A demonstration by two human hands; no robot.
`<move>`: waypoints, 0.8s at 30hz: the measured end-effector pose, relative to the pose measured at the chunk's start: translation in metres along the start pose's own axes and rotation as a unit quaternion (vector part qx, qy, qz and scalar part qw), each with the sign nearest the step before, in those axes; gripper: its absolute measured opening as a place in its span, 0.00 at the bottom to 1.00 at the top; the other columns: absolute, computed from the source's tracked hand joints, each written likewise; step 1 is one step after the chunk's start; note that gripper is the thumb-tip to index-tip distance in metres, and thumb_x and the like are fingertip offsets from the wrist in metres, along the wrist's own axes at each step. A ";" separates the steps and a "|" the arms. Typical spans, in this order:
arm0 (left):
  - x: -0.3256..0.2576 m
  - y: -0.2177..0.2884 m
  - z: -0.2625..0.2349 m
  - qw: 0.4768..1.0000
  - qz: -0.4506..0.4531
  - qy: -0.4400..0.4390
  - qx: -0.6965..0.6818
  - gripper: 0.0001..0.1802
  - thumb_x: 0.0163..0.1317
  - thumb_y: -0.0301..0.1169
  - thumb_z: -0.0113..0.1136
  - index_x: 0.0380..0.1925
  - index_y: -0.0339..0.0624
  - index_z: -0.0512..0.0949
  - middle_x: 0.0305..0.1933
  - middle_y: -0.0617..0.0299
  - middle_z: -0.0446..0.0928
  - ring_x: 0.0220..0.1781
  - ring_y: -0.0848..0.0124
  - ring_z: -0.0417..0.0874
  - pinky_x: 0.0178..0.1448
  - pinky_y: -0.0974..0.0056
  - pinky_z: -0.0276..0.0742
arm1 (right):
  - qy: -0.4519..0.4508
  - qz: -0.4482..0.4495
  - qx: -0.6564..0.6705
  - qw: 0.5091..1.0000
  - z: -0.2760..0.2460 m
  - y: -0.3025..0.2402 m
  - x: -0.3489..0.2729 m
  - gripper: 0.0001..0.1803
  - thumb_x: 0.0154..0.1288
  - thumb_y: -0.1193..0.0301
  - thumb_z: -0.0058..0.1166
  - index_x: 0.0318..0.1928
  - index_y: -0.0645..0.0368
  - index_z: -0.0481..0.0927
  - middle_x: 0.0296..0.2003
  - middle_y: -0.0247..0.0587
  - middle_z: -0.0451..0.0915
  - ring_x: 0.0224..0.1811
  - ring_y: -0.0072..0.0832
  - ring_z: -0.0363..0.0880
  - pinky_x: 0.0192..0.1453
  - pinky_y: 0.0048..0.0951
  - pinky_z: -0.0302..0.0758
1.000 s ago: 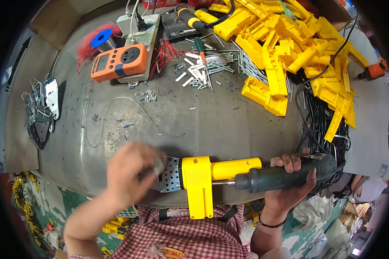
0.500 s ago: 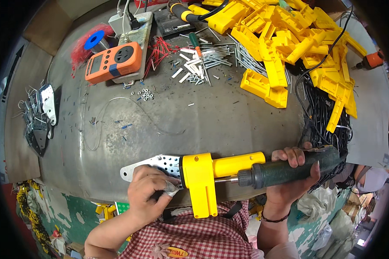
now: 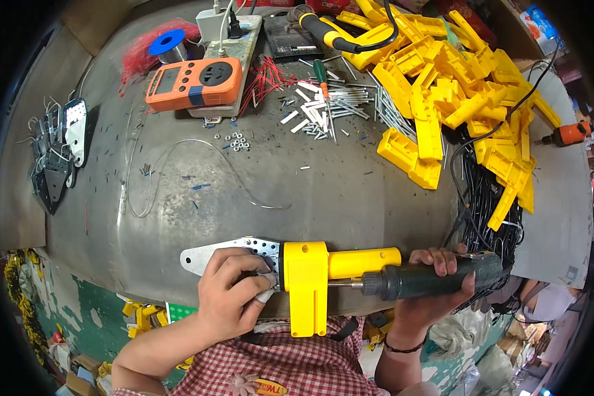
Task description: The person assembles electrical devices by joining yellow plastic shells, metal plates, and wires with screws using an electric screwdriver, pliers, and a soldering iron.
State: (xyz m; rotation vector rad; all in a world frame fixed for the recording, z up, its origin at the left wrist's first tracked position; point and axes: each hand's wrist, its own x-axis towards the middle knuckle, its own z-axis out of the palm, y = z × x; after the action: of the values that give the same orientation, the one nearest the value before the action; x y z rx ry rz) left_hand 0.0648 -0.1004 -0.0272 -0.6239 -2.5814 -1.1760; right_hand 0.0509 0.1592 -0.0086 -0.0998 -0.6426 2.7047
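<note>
Both hands share one job at the near edge of the surface: my left hand clamps the yellow housing by its perforated metal plate while my right hand grips the electric screwdriver, driving in level.

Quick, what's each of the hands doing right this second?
Left hand: closed on the perforated metal plate of the yellow tool.
Right hand: closed around a dark green electric screwdriver.
</note>
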 end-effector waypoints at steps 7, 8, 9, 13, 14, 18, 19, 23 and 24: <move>0.000 0.001 0.003 1.000 -0.005 0.008 -0.015 0.10 0.37 0.25 0.62 0.23 0.42 0.73 0.33 0.58 0.73 0.38 0.57 0.73 0.41 0.57 0.70 | 0.014 -0.009 -0.011 1.000 0.001 0.002 0.000 0.20 0.60 0.60 0.51 0.49 0.53 0.65 0.26 0.28 0.67 0.31 0.20 0.68 0.48 0.29 0.65; 0.000 0.000 0.003 1.000 -0.007 0.009 -0.015 0.10 0.37 0.25 0.62 0.23 0.42 0.73 0.33 0.58 0.73 0.38 0.56 0.73 0.41 0.57 0.70 | 0.017 -0.010 -0.018 1.000 0.001 0.003 0.000 0.20 0.60 0.60 0.50 0.49 0.53 0.65 0.26 0.28 0.68 0.31 0.20 0.68 0.47 0.29 0.65; 0.001 0.000 0.005 1.000 -0.003 0.009 -0.021 0.10 0.37 0.25 0.62 0.23 0.42 0.73 0.33 0.58 0.73 0.38 0.56 0.73 0.41 0.57 0.70 | 0.016 -0.015 -0.021 1.000 0.002 0.001 0.000 0.20 0.60 0.60 0.50 0.49 0.53 0.65 0.26 0.28 0.68 0.31 0.20 0.68 0.47 0.29 0.65; 0.006 0.001 0.013 1.000 0.014 0.009 -0.022 0.10 0.36 0.26 0.61 0.23 0.41 0.72 0.32 0.57 0.73 0.38 0.55 0.72 0.42 0.55 0.70 | 0.000 -0.018 -0.002 1.000 0.001 -0.003 -0.002 0.18 0.59 0.63 0.52 0.47 0.57 0.68 0.27 0.30 0.69 0.33 0.22 0.69 0.49 0.29 0.65; 0.006 0.000 0.014 1.000 0.016 0.007 -0.018 0.10 0.36 0.26 0.60 0.23 0.41 0.72 0.33 0.55 0.72 0.38 0.54 0.71 0.42 0.54 0.69 | 0.013 -0.017 0.018 1.000 -0.001 -0.003 -0.003 0.18 0.59 0.63 0.52 0.47 0.57 0.68 0.27 0.30 0.70 0.33 0.22 0.69 0.49 0.29 0.65; 0.003 0.007 0.007 1.000 -0.016 0.003 0.010 0.10 0.40 0.25 0.57 0.25 0.39 0.67 0.35 0.52 0.70 0.40 0.52 0.69 0.46 0.52 0.65 | 0.032 0.045 0.003 0.999 0.000 -0.007 0.007 0.18 0.60 0.59 0.50 0.47 0.54 0.71 0.26 0.33 0.71 0.30 0.25 0.68 0.46 0.31 0.64; 0.001 0.004 0.001 0.999 -0.025 -0.025 0.014 0.12 0.40 0.27 0.58 0.28 0.39 0.70 0.38 0.51 0.71 0.42 0.50 0.70 0.46 0.50 0.66 | 0.049 0.059 -0.045 0.996 0.006 -0.010 0.016 0.18 0.61 0.57 0.50 0.47 0.55 0.70 0.25 0.33 0.72 0.28 0.25 0.69 0.43 0.29 0.65; 0.010 0.017 -0.006 0.995 -0.046 -0.049 0.076 0.26 0.36 0.28 0.65 0.40 0.39 0.69 0.46 0.48 0.69 0.50 0.47 0.68 0.57 0.45 0.60 | 0.037 -0.005 -0.536 0.843 0.010 -0.130 0.088 0.24 0.62 0.51 0.50 0.48 0.57 0.70 0.22 0.36 0.75 0.17 0.29 0.73 0.24 0.30 0.71; 0.015 0.024 -0.006 0.986 -0.024 -0.073 0.145 0.31 0.34 0.29 0.67 0.44 0.38 0.68 0.49 0.47 0.68 0.53 0.46 0.67 0.61 0.44 0.57 | 0.085 -0.030 -0.601 0.794 0.008 -0.163 0.110 0.23 0.61 0.54 0.52 0.48 0.60 0.70 0.24 0.39 0.76 0.20 0.31 0.75 0.28 0.32 0.72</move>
State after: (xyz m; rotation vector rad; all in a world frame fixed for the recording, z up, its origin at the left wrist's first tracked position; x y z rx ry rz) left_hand 0.0634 -0.0869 -0.0017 -0.6036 -2.8307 -0.7689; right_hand -0.0003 0.3310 0.0734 -0.5973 -2.1074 1.7466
